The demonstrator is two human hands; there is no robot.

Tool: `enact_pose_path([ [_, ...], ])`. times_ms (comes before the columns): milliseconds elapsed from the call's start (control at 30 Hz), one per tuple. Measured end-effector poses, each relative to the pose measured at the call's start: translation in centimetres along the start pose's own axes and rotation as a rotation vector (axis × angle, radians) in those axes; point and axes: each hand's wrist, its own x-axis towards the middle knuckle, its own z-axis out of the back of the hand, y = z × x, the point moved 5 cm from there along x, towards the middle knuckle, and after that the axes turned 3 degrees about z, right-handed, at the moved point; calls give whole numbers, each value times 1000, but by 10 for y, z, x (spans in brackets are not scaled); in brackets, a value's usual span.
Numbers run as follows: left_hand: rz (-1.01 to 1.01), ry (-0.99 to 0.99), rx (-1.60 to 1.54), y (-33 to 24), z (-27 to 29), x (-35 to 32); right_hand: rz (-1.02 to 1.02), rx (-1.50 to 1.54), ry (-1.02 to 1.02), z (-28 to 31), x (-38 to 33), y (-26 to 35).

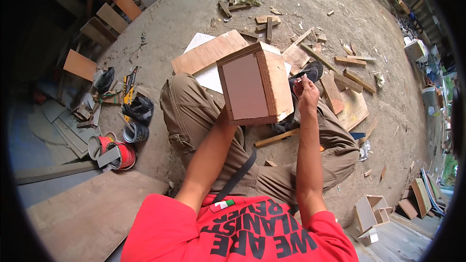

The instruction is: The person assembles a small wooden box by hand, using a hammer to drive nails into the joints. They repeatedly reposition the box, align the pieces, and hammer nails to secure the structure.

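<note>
A wooden box (pixel 277 80) is held tilted in front of me, above my legs. Its near face carries a flat pinkish-grey panel (pixel 245 87) framed by rough brown edges. My left forearm (pixel 208 150) runs up behind the box, which hides the hand and fingers holding it from below. To the right of the box, my right hand (pixel 308 95) is raised with thumb and fingertips pinched together. Whatever small thing may be between them is too small to make out. A dark sandal (pixel 313 70) shows just beyond that hand.
Plywood (pixel 208 52) lies behind the box, and wood offcuts (pixel 347 81) litter the ground on the right. Red paint cans (pixel 125 156) and a dark bucket (pixel 137 132) stand left. A small wooden shelf piece (pixel 373 212) sits lower right. Another person is at upper left.
</note>
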Motion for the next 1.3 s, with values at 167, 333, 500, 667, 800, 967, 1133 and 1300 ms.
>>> enact_pose_path([
  [167, -166, -13, 211, 0, 8, 12, -168, -112, 272, -78, -59, 62],
  [333, -397, 59, 75, 15, 14, 21, 229, -602, 242, -106, -43, 74],
  [500, 132, 209, -1148, -18, 7, 13, 572, -958, 98, -154, -47, 130],
  [667, 282, -336, -822, -2, 10, 16, 666, -1127, 201, -164, 20, 115],
  [800, 546, -553, -563, 16, 10, 8, 695, -1166, 303, -175, 38, 93],
  [967, 566, -564, -234, 15, 20, 6, 718, -1224, 255, -178, 52, 76],
  [1133, 103, -838, 393, -31, 48, 9, 706, -1250, 238, -190, 56, 64],
  [1300, 30, -606, 143, -85, 44, 17, 822, -1130, 203, -179, 39, 88],
])
